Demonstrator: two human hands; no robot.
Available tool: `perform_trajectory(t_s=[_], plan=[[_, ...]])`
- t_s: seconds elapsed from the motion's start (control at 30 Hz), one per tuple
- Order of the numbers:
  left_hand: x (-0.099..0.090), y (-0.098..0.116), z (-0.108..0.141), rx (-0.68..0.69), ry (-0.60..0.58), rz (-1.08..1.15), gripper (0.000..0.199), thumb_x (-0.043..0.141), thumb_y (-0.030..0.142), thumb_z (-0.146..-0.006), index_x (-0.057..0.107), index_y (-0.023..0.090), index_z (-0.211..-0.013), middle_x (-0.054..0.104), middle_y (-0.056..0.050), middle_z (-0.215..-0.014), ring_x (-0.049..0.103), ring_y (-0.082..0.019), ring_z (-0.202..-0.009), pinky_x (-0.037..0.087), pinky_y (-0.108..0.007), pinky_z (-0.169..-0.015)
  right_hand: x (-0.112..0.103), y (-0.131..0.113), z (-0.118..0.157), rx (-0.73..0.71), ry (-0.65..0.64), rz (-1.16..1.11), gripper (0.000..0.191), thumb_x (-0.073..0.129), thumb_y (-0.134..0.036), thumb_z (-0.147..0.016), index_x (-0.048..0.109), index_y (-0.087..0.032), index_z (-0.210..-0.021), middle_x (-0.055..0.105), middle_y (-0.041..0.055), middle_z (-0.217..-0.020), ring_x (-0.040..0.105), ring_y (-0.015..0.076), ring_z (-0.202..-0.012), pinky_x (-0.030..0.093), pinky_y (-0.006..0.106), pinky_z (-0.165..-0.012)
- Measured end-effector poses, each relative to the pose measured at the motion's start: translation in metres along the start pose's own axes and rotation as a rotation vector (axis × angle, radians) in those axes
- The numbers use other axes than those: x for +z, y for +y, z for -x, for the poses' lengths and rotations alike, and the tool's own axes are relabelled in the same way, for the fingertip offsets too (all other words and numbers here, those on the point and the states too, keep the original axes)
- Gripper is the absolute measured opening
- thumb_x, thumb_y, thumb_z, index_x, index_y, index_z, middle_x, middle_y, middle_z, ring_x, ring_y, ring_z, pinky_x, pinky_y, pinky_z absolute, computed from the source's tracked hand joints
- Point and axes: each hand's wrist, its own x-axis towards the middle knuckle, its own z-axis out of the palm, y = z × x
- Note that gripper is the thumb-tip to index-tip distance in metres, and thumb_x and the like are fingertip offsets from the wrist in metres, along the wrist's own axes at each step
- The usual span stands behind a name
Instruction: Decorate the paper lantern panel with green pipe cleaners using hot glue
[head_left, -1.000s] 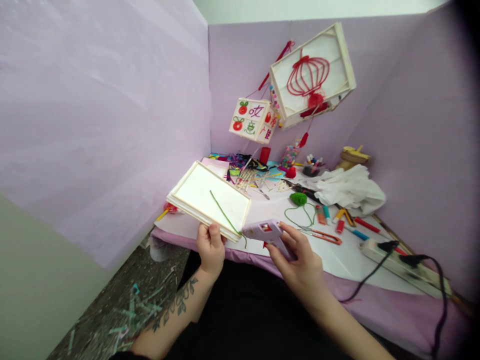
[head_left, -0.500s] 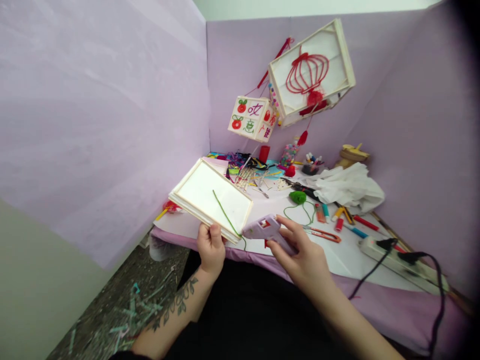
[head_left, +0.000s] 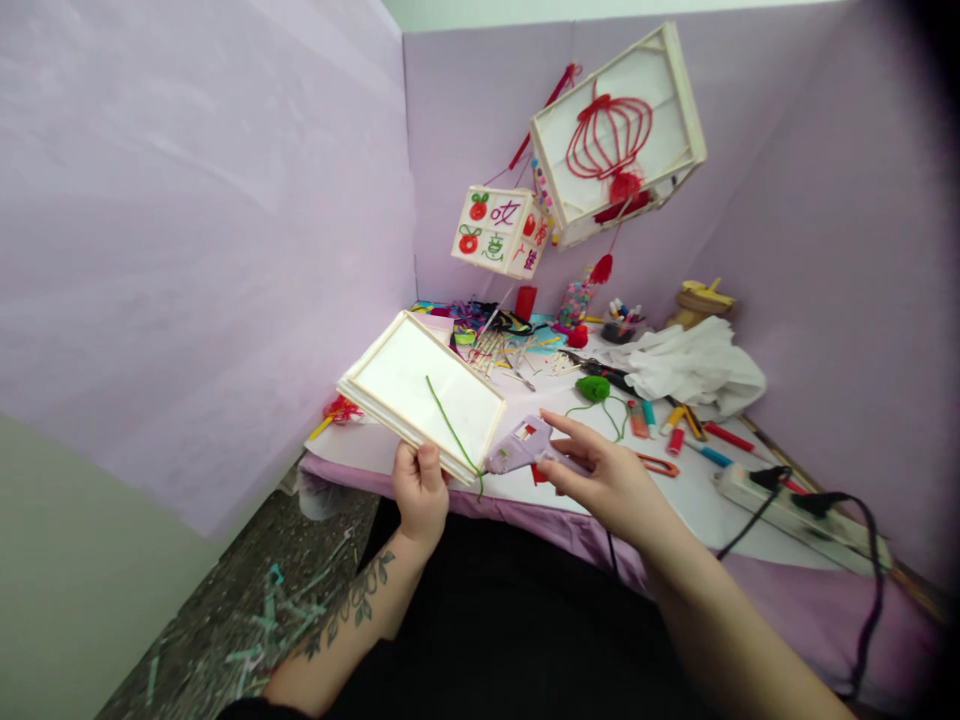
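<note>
A white paper panel with a pale wooden frame [head_left: 405, 380] tilts above the table's front edge. My left hand [head_left: 421, 498] grips its lower edge, thumb on top. A green strand [head_left: 452, 428] runs diagonally across the white face and dangles past the lower right corner. My right hand [head_left: 600, 475] is wrapped round a pale purple glue gun [head_left: 521, 447]. The gun's nozzle is at the panel's lower right corner, next to the strand; whether it touches cannot be made out.
Two decorated box lanterns [head_left: 615, 140] hang above the table. On it are a green yarn ball [head_left: 593, 389], markers [head_left: 709, 453], crumpled white cloth [head_left: 697, 365], orange-handled scissors [head_left: 658, 464] and a power strip [head_left: 795, 520] with black cables. Scraps litter the floor.
The glue gun has tilted a little, and my right hand has shifted on it. The strand's loose end now hangs differently at the corner. The view has shifted slightly.
</note>
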Motion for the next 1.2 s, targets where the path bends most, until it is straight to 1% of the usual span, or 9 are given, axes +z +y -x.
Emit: perform_trajectory(t_s=[0.17, 0.3, 0.4, 0.57, 0.77, 0.87, 0.97, 1.07, 1.2], plan=[[0.002, 0.009, -0.007, -0.016, 0.008, 0.055, 0.036, 0.053, 0.051, -0.090, 0.041, 0.021, -0.073, 0.043, 0.007, -0.050, 0.041, -0.009, -0.041, 0.035, -0.020, -0.041, -0.010, 0.023, -0.010, 0.236, -0.208, -0.331, 0.077, 0.073, -0.042, -0.073, 0.047, -0.018, -0.141, 0.070, 0.0054, -0.081, 0.060, 0.0132, -0.057, 0.042, 0.022, -0.048], [0.001, 0.010, -0.015, -0.040, 0.063, 0.117, 0.038, 0.055, 0.053, -0.088, 0.041, 0.021, -0.073, 0.041, 0.008, -0.050, 0.039, -0.008, -0.041, 0.032, -0.020, -0.040, -0.020, 0.056, -0.021, 0.271, 0.024, -0.441, 0.083, 0.076, -0.044, -0.069, 0.046, -0.015, -0.141, 0.068, 0.0030, -0.073, 0.058, 0.0124, -0.055, 0.040, 0.023, -0.049], [0.001, 0.008, -0.016, -0.057, 0.083, 0.167, 0.038, 0.056, 0.053, -0.087, 0.041, 0.021, -0.074, 0.041, 0.008, -0.050, 0.039, -0.007, -0.040, 0.032, -0.020, -0.039, -0.025, 0.079, -0.030, 0.286, 0.155, -0.283, 0.082, 0.074, -0.044, -0.069, 0.046, -0.014, -0.141, 0.070, 0.0041, -0.077, 0.057, 0.0135, -0.057, 0.042, 0.025, -0.053], [0.001, 0.006, -0.013, -0.083, 0.084, 0.204, 0.039, 0.057, 0.053, -0.086, 0.040, 0.021, -0.074, 0.042, 0.009, -0.050, 0.039, -0.007, -0.039, 0.033, -0.020, -0.038, -0.028, 0.097, -0.041, 0.356, 0.146, 0.099, 0.066, 0.063, -0.040, -0.077, 0.052, -0.014, -0.136, 0.070, 0.0050, -0.079, 0.054, 0.0151, -0.056, 0.042, 0.028, -0.054], [0.003, 0.009, -0.015, -0.081, 0.092, 0.193, 0.042, 0.059, 0.057, -0.084, 0.040, 0.021, -0.074, 0.041, 0.009, -0.050, 0.039, -0.006, -0.040, 0.032, -0.019, -0.039, -0.001, 0.071, -0.026, -0.027, 0.458, 0.386, 0.028, 0.062, -0.034, -0.076, 0.069, -0.017, -0.097, 0.065, 0.0129, -0.101, 0.057, 0.0287, -0.100, 0.043, 0.044, -0.090], [0.005, 0.011, -0.016, -0.073, 0.097, 0.178, 0.041, 0.057, 0.057, -0.085, 0.040, 0.020, -0.074, 0.042, 0.009, -0.051, 0.039, -0.006, -0.040, 0.033, -0.019, -0.040, 0.034, 0.040, -0.011, -0.153, 0.163, 0.138, 0.019, 0.058, -0.032, -0.081, 0.063, -0.020, -0.095, 0.067, 0.0081, -0.097, 0.060, 0.0216, -0.088, 0.048, 0.035, -0.076], [0.005, 0.012, -0.017, -0.074, 0.102, 0.154, 0.041, 0.055, 0.057, -0.086, 0.040, 0.020, -0.075, 0.042, 0.009, -0.051, 0.039, -0.006, -0.040, 0.033, -0.019, -0.040, 0.070, 0.020, -0.003, -0.116, -0.079, -0.016, 0.025, 0.065, -0.031, -0.077, 0.057, -0.021, -0.099, 0.065, 0.0042, -0.093, 0.060, 0.0178, -0.081, 0.047, 0.030, -0.069], [0.004, 0.011, -0.017, -0.075, 0.100, 0.161, 0.041, 0.056, 0.056, -0.086, 0.040, 0.020, -0.075, 0.042, 0.009, -0.051, 0.039, -0.006, -0.040, 0.033, -0.019, -0.040, 0.090, 0.018, -0.005, -0.033, -0.147, -0.191, 0.024, 0.064, -0.028, -0.076, 0.051, -0.022, -0.094, 0.065, 0.0006, -0.084, 0.057, 0.0138, -0.067, 0.044, 0.027, -0.061], [0.004, 0.009, -0.018, -0.068, 0.087, 0.214, 0.037, 0.056, 0.051, -0.088, 0.040, 0.020, -0.076, 0.042, 0.010, -0.050, 0.039, -0.006, -0.039, 0.032, -0.019, -0.039, 0.087, 0.025, -0.008, 0.034, -0.113, -0.304, 0.013, 0.060, -0.029, -0.077, 0.055, -0.020, -0.086, 0.063, -0.0009, -0.071, 0.058, 0.0144, -0.064, 0.045, 0.027, -0.060]])
